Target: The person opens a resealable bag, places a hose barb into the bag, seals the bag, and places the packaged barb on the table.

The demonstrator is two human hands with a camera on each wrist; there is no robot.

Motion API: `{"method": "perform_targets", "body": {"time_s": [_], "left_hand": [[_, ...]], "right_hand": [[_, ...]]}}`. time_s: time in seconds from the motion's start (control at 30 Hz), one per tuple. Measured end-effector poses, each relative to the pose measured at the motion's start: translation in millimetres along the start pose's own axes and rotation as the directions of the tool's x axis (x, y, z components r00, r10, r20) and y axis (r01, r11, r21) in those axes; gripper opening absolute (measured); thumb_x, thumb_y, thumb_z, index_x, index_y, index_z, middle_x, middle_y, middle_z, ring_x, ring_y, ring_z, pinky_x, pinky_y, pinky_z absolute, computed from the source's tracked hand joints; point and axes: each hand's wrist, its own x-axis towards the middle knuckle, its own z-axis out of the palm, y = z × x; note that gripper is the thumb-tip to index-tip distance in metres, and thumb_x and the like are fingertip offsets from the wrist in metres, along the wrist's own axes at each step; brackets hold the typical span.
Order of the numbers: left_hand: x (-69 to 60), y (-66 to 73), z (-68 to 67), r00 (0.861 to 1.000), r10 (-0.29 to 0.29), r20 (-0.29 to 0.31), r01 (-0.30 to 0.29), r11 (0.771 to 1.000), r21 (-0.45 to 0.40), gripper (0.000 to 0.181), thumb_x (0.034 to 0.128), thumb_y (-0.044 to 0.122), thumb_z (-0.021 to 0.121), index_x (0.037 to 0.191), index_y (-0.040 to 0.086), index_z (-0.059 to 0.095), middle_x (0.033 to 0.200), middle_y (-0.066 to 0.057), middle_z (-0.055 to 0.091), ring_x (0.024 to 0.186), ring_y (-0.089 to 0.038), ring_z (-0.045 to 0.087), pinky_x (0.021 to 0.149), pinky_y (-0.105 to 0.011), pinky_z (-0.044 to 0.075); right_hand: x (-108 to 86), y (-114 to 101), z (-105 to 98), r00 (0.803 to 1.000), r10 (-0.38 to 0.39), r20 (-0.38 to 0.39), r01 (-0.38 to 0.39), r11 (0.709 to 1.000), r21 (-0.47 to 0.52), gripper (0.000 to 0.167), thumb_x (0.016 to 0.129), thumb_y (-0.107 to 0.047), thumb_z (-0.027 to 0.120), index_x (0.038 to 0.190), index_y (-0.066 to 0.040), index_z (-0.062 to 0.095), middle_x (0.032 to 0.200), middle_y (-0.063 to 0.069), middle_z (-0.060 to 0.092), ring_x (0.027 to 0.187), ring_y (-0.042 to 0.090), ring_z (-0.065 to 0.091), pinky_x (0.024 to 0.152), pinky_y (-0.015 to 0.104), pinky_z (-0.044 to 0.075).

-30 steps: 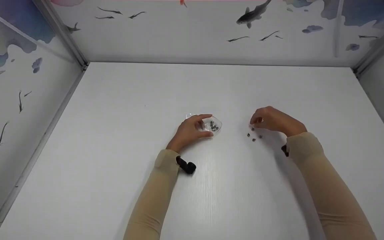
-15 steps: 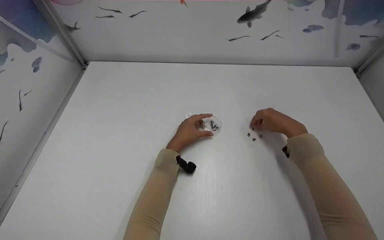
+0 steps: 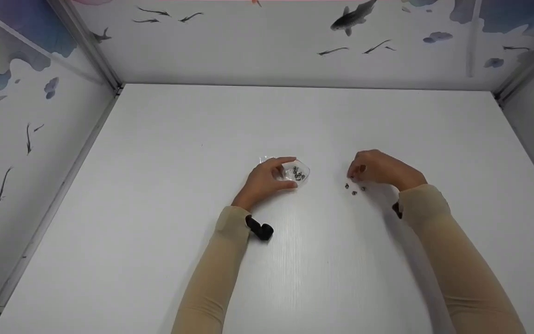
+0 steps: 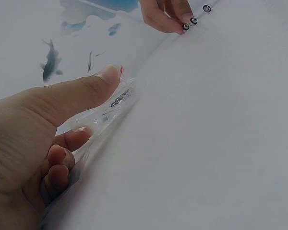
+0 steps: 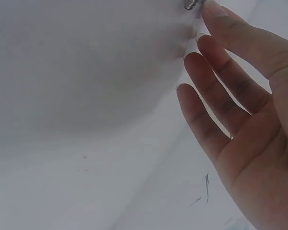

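My left hand (image 3: 264, 182) grips a small clear plastic container (image 3: 305, 168) between thumb and fingers on the table. Inside it lie several small, shiny metal pieces (image 3: 299, 175). To the right, my right hand (image 3: 374, 167) reaches down to the tabletop, its thumb and index fingertips pinched at a small metal piece (image 5: 191, 4). That piece is mostly hidden by the fingertips in the head view. Just below these fingers lie 3 more loose metal pieces (image 3: 354, 193); the left wrist view shows dark, round ones with silvery centres (image 4: 207, 8). The right hand's other fingers are loosely bent.
The white table (image 3: 155, 162) extends around both hands. Walls printed with fish stand at the back (image 3: 267, 55) and at the left (image 3: 39, 153), with a plain panel on the right. A black camera mount (image 3: 261, 230) sits on the left wrist.
My right fingertips have come down over the nearest metal piece, covering it. The left hand and the container stay in place; the head view has shifted very slightly.
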Motion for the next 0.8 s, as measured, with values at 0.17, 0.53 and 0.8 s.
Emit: {"method": "perform_targets", "body": {"time_s": [0.17,0.53,0.8], "left_hand": [[-0.2,0.7,-0.4,1.000,-0.009,0.002,0.009,1.000,0.004,0.065,0.0753,0.036,0.082,0.134,0.034,0.056,0.101,0.002,0.060,0.091,-0.014,0.052,0.087,-0.034,0.042],[-1.4,0.3,-0.9,1.000,-0.007,0.006,0.007,1.000,-0.007,0.064,0.0755,0.038,0.081,0.134,0.036,0.055,0.102,0.003,0.060,0.092,-0.013,0.052,0.088,-0.035,0.043],[-1.9,2.4,-0.6,1.000,-0.007,-0.003,0.007,1.000,0.004,0.065,0.0752,0.037,0.081,0.135,0.033,0.056,0.105,0.001,0.061,0.094,-0.014,0.053,0.091,-0.035,0.043]], "right_hand": [[1.1,-0.5,0.2,1.000,0.007,-0.002,-0.007,1.000,0.001,0.017,0.086,-0.005,0.070,0.100,-0.013,0.075,0.103,0.005,0.065,0.100,0.024,0.058,0.089,0.042,0.048],[2.6,-0.3,0.2,0.999,0.041,0.011,-0.041,0.999,-0.018,0.018,0.089,-0.008,0.066,0.106,-0.009,0.071,0.107,0.006,0.065,0.103,0.024,0.058,0.093,0.043,0.047],[3.5,-3.7,-2.0,0.998,0.057,0.017,-0.057,0.998,-0.008,0.017,0.092,-0.010,0.063,0.108,-0.008,0.070,0.109,0.008,0.065,0.102,0.024,0.057,0.093,0.045,0.047]]}}
